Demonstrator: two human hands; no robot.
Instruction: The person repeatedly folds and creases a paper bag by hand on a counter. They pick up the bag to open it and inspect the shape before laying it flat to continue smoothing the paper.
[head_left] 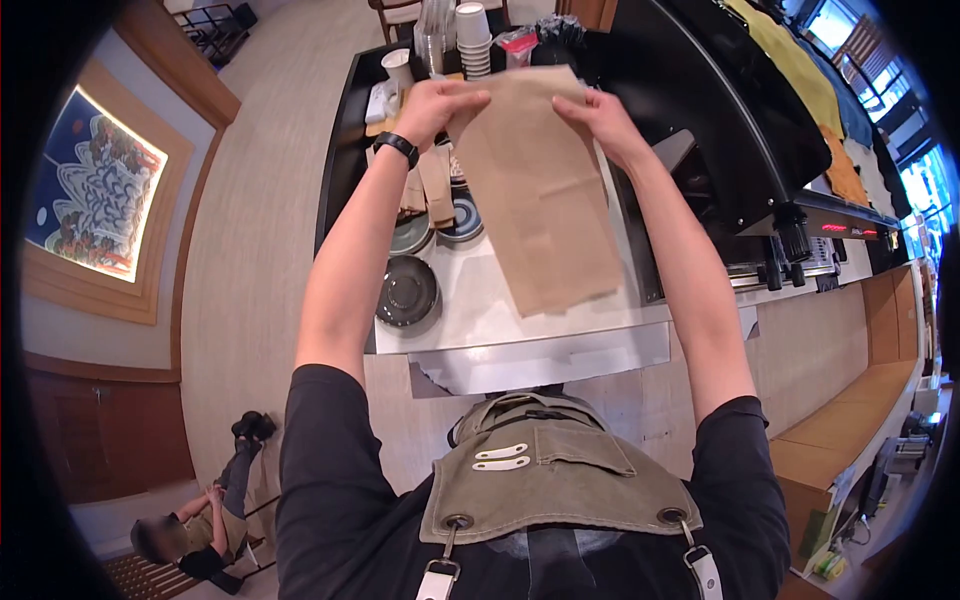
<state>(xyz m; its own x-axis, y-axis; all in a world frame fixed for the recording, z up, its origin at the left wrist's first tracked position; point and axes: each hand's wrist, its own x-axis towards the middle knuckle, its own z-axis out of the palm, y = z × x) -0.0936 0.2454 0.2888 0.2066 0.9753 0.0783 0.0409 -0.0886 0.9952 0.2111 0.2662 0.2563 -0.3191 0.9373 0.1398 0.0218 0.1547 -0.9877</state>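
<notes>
A flat brown paper bag [540, 200] hangs in front of me over the white counter [480, 310]. My left hand [437, 105] pinches its top left corner. My right hand [598, 115] grips the top right corner. The bag's lower end reaches almost to the counter's near edge. A black watch [396, 147] sits on my left wrist. I wear a black shirt and a green apron [550, 480].
Dark saucers [407, 292] and plates [412, 232] are stacked on the counter's left side, with more brown bags [436, 190] behind. Stacked paper cups [472, 35] stand at the back. A black espresso machine [760, 160] fills the right. A person [210, 500] sits lower left.
</notes>
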